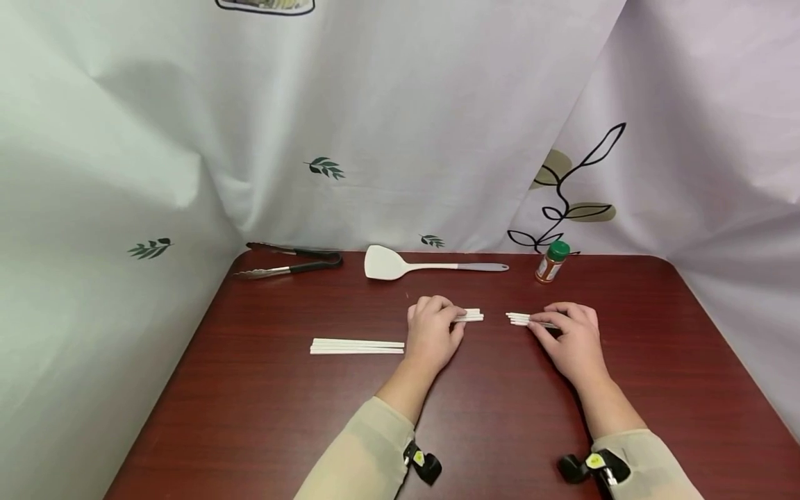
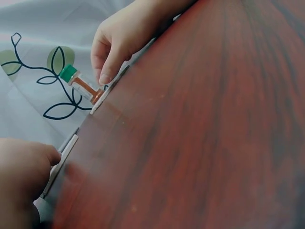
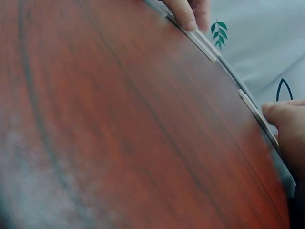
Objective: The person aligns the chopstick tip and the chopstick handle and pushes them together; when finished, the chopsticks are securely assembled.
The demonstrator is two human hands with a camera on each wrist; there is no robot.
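Observation:
My left hand (image 1: pixel 432 337) pinches a small bundle of white chopsticks (image 1: pixel 473 315) near the middle of the brown table; their right ends stick out past the fingers. Across a short gap, my right hand (image 1: pixel 571 340) pinches a second bundle of white chopsticks (image 1: pixel 518 319) between thumb and fingers, its left ends pointing toward the first. Both bundles lie low at the tabletop, partly hidden by the hands. In the left wrist view the right-hand bundle (image 2: pixel 102 98) appears beneath the fingertips. Several more white chopsticks (image 1: pixel 356 346) lie side by side left of my left hand.
Along the back edge of the table (image 1: pixel 500 417) lie black-handled tongs (image 1: pixel 312 265) and a white spatula (image 1: pixel 385 264) with a grey handle end. A green-capped spice jar (image 1: pixel 552 262) stands behind my right hand. White patterned cloth (image 1: pixel 375 125) hangs behind.

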